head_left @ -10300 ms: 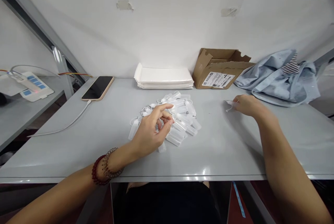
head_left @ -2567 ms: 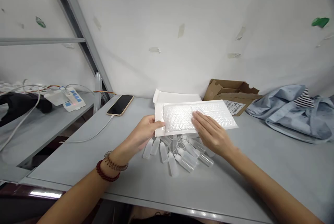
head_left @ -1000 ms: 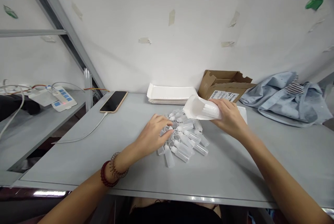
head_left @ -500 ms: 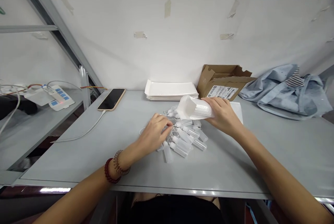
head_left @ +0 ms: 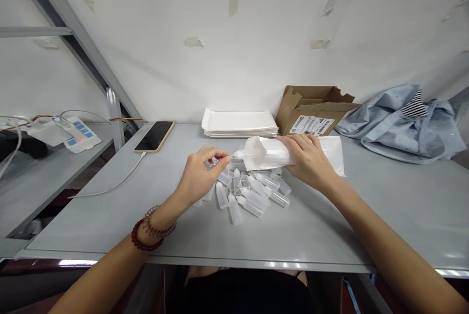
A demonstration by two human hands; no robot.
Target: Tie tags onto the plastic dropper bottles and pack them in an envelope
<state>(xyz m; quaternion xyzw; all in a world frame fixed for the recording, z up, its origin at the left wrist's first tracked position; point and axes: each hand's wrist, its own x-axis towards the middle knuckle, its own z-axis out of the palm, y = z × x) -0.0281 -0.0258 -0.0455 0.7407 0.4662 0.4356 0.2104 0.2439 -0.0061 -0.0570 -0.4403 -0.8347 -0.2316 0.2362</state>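
My right hand (head_left: 309, 157) is closed around a white padded envelope (head_left: 273, 152), whose mouth gapes toward the left. My left hand (head_left: 205, 170) pinches the tip end of a small translucent squeeze bottle (head_left: 240, 155). The body of that bottle lies in the envelope's mouth, partly hidden by its edge. Below both hands, a loose pile of similar bottles (head_left: 254, 200) with white caps and thin loops is spread on the grey table (head_left: 300, 240).
Behind the pile, a stack of white envelopes (head_left: 240, 121) lies against the wall. An open cardboard box (head_left: 311, 114) and a light blue cloth bag (head_left: 403, 128) are at the back right. A phone (head_left: 155, 136) with a white cable (head_left: 124, 182) lies on the left.
My left hand has lifted a squeeze bottle from the pile and brought it up into the envelope's mouth. My right hand keeps its hold on the envelope. The view has shifted slightly.
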